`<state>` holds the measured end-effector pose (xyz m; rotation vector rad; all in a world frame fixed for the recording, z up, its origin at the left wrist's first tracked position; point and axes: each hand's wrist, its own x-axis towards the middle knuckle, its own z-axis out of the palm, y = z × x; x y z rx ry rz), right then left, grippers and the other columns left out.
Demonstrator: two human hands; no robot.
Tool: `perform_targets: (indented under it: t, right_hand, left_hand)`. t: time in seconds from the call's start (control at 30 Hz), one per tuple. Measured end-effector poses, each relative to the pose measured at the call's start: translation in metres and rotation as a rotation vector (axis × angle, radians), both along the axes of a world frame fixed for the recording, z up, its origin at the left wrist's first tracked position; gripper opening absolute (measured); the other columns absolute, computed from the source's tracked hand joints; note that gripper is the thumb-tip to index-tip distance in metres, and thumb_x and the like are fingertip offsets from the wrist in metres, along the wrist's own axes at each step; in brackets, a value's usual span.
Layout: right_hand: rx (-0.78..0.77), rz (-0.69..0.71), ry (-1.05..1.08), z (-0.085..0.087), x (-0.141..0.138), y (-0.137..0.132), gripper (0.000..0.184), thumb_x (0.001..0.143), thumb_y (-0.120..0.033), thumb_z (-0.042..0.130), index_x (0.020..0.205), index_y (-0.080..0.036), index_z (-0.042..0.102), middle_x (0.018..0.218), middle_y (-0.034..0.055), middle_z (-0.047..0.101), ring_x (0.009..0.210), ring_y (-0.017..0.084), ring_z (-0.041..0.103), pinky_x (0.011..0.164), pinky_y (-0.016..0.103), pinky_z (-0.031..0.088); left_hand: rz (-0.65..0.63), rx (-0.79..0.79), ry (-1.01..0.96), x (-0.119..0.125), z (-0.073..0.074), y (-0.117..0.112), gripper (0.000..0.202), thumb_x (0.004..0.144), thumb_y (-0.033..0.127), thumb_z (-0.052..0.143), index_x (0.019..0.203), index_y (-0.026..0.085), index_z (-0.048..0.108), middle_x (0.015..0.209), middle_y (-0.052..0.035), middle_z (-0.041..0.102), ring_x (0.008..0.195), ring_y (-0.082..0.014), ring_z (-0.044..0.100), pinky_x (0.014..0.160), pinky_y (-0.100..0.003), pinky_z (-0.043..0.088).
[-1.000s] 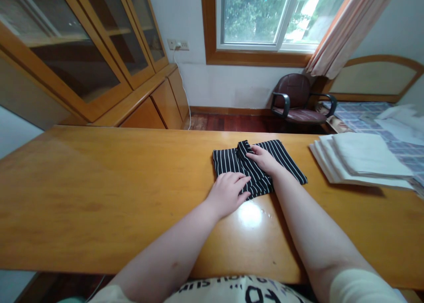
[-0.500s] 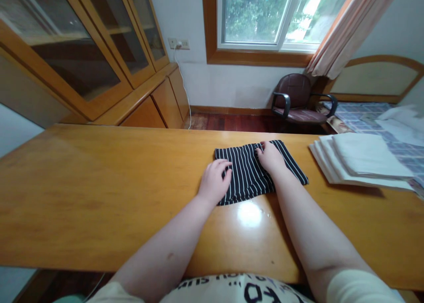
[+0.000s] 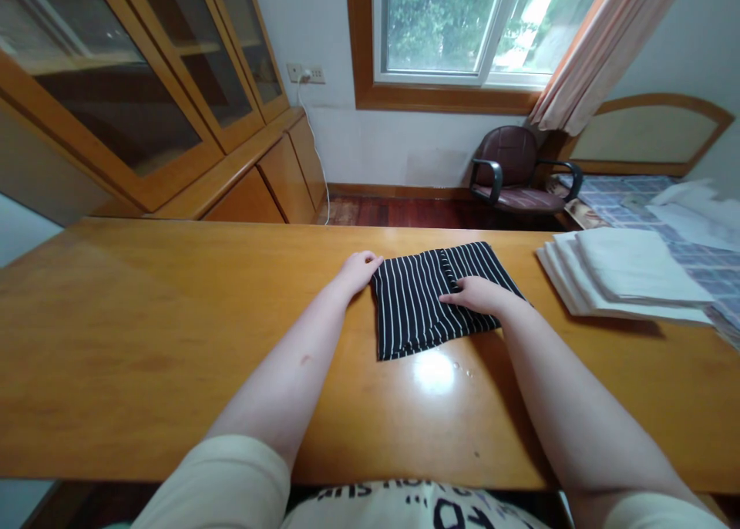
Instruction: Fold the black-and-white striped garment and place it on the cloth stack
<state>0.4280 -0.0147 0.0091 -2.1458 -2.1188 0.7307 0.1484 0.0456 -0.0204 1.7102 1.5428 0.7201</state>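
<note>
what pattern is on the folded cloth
The cloth is black with thin white stripes, clearest in the head view.

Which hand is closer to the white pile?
Right. The right hand, over the striped cloth, is to the left of the white pile; the left hand is farther left, at the cloth's far left corner.

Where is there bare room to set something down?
Widest on the table, left of the left arm; also between it and the right arm, nearer than the striped cloth, and nearer than the white stack. Crowded: between cloth and stack.
</note>
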Motion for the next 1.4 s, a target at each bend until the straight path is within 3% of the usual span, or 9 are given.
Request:
perform_targets:
  t: [0.17, 0.3, 0.5, 0.6, 0.7, 0.8, 0.93, 1.1, 1.4]
  right_hand:
    - [-0.103, 0.034, 0.158, -0.001, 0.010, -0.009, 0.037, 0.065, -0.056, 0.071, 0.066, -0.020, 0.065, 0.071, 0.0052, 0.067, 0.065, 0.021, 0.061, 0.060, 0.031, 0.045]
    - [-0.129, 0.047, 0.208, 0.004, 0.011, -0.010, 0.038, 0.069, -0.056, 0.066, 0.059, -0.021, 0.057, 0.058, -0.0011, 0.056, 0.056, 0.014, 0.051, 0.053, 0.027, 0.038]
    - [-0.083, -0.037, 0.216, 0.004, 0.001, -0.012, 0.043, 0.080, -0.058, 0.051, 0.060, -0.020, 0.056, 0.053, -0.0010, 0.050, 0.053, 0.014, 0.047, 0.052, 0.027, 0.034]
    - [-0.030, -0.032, 0.197, 0.001, -0.006, -0.013, 0.039, 0.080, -0.053, 0.053, 0.058, -0.021, 0.053, 0.051, -0.0018, 0.047, 0.051, 0.013, 0.046, 0.049, 0.026, 0.030]
    - [-0.016, -0.022, 0.171, -0.005, -0.011, -0.012, 0.034, 0.080, -0.048, 0.054, 0.059, -0.021, 0.053, 0.052, -0.0020, 0.049, 0.050, 0.012, 0.045, 0.049, 0.026, 0.030]
    - [0.030, -0.001, 0.152, -0.011, -0.013, -0.009, 0.030, 0.082, -0.045, 0.053, 0.064, -0.021, 0.056, 0.056, -0.0013, 0.054, 0.054, 0.013, 0.048, 0.052, 0.025, 0.032]
    - [0.126, 0.019, 0.110, -0.015, -0.012, -0.004, 0.028, 0.085, -0.045, 0.052, 0.074, -0.021, 0.062, 0.065, 0.0007, 0.060, 0.061, 0.015, 0.053, 0.056, 0.025, 0.035]
    - [0.216, 0.012, 0.026, -0.014, -0.013, -0.004, 0.039, 0.081, -0.058, 0.054, 0.077, -0.022, 0.066, 0.082, 0.0059, 0.066, 0.074, 0.019, 0.057, 0.062, 0.028, 0.038]
    - [0.228, 0.117, 0.138, -0.017, -0.012, -0.006, 0.031, 0.081, -0.049, 0.059, 0.070, -0.020, 0.066, 0.085, 0.0038, 0.062, 0.077, 0.018, 0.057, 0.070, 0.028, 0.042]
  left_hand:
    - [0.037, 0.020, -0.095, -0.011, -0.005, -0.004, 0.029, 0.075, 0.046, 0.057, 0.070, 0.018, 0.054, 0.069, -0.0012, 0.060, 0.068, -0.0156, 0.054, 0.069, -0.028, 0.045]
    - [-0.018, 0.072, -0.164, -0.017, -0.002, -0.006, 0.032, 0.080, 0.048, 0.049, 0.078, 0.017, 0.057, 0.087, -0.0040, 0.066, 0.084, -0.0159, 0.058, 0.080, -0.027, 0.045]
    - [-0.148, 0.121, -0.148, -0.024, -0.002, -0.006, 0.043, 0.087, 0.049, 0.037, 0.095, 0.017, 0.064, 0.099, -0.0057, 0.067, 0.096, -0.0186, 0.058, 0.092, -0.030, 0.041]
    - [-0.158, 0.051, -0.115, -0.025, -0.002, -0.005, 0.040, 0.085, 0.048, 0.042, 0.095, 0.017, 0.067, 0.102, -0.0059, 0.068, 0.099, -0.0203, 0.058, 0.091, -0.031, 0.040]
    - [-0.198, 0.004, -0.075, -0.025, -0.001, -0.006, 0.038, 0.080, 0.051, 0.050, 0.073, 0.017, 0.064, 0.077, -0.0034, 0.065, 0.078, -0.0186, 0.057, 0.074, -0.029, 0.042]
    - [-0.192, -0.060, -0.117, -0.027, 0.007, -0.012, 0.043, 0.076, 0.057, 0.053, 0.060, 0.017, 0.053, 0.057, 0.0014, 0.050, 0.057, -0.0124, 0.046, 0.057, -0.025, 0.036]
    - [-0.201, -0.326, -0.265, -0.038, 0.025, -0.025, 0.042, 0.076, 0.061, 0.053, 0.070, 0.020, 0.049, 0.048, 0.0061, 0.036, 0.043, -0.0085, 0.034, 0.045, -0.022, 0.026]
    - [-0.342, -0.529, -0.188, -0.052, 0.040, -0.042, 0.040, 0.067, 0.055, 0.068, 0.078, 0.019, 0.056, 0.053, 0.0040, 0.046, 0.043, -0.0079, 0.039, 0.044, -0.022, 0.029]
    - [-0.030, -0.540, -0.181, -0.045, 0.025, -0.096, 0.052, 0.066, 0.068, 0.058, 0.072, 0.016, 0.056, 0.065, -0.0014, 0.057, 0.056, -0.0104, 0.049, 0.047, -0.021, 0.036]
